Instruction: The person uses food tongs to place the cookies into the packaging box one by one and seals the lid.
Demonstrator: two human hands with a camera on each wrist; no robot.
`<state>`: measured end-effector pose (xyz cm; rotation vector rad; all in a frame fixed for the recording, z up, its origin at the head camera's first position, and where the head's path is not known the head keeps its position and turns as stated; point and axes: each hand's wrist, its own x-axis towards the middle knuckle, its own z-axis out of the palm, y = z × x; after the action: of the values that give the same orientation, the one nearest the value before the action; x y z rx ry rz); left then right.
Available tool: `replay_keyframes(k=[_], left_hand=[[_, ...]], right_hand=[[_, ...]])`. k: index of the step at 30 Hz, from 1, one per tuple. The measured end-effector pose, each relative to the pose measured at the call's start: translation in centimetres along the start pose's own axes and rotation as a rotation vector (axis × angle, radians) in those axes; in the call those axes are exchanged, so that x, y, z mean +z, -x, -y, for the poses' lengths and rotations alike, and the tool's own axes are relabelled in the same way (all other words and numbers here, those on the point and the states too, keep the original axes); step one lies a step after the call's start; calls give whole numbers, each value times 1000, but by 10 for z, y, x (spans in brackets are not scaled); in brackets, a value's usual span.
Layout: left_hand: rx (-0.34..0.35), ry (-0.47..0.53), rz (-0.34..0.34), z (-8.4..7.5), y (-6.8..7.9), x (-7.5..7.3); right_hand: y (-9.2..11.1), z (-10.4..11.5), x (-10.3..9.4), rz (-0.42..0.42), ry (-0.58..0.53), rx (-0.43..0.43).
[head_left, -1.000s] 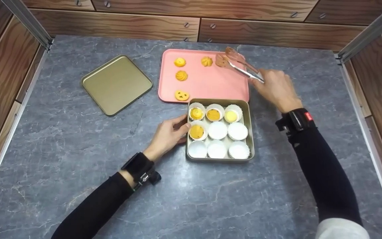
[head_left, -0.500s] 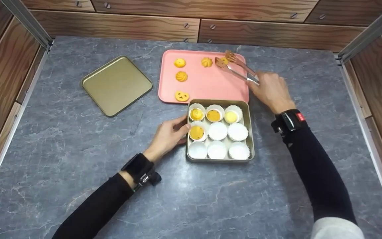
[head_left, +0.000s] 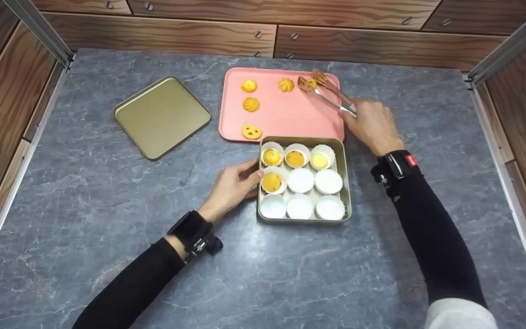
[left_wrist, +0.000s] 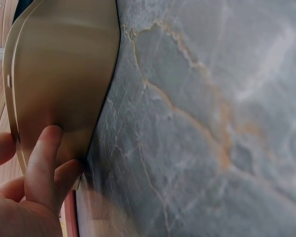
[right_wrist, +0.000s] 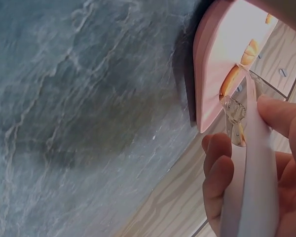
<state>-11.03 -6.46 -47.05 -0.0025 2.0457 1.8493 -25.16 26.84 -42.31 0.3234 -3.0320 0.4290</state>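
My right hand [head_left: 371, 125] grips a pair of tongs [head_left: 329, 96] with brown slotted tips and metal handles. The tips are spread, on either side of a smiley cookie [head_left: 311, 82] at the far right of the pink tray [head_left: 267, 116]. In the right wrist view, the tongs' pale handle [right_wrist: 259, 173] lies between thumb and curled fingers. My left hand [head_left: 233, 185] rests its fingertips against the left side and rim of a gold square tin [head_left: 346, 183]. Inside it are white paper cups [head_left: 300, 181] in three rows; the back row and the middle row's left cup hold cookies [head_left: 271, 183].
Left of the tray lies a gold lid [head_left: 162, 116]. Other cookies on the tray include swirled ones [head_left: 251, 104] and a smiley one [head_left: 251, 132]. The tin's back edge adjoins the tray's front. Wood-patterned panels [head_left: 176, 34] border the grey marbled table [head_left: 153, 256].
My right hand has moved slightly left and toward me; the tongs' tips have come down and spread around the far-right cookie. My left hand has stayed at the tin.
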Motion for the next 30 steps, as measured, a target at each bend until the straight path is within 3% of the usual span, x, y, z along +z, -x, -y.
replay_keyframes(k=[15, 30], left_hand=[[12, 6, -9, 0, 0, 1], [8, 6, -4, 0, 0, 1]], right_hand=[[18, -6, 1, -62, -20, -20], [55, -11, -6, -111, -22, -69]])
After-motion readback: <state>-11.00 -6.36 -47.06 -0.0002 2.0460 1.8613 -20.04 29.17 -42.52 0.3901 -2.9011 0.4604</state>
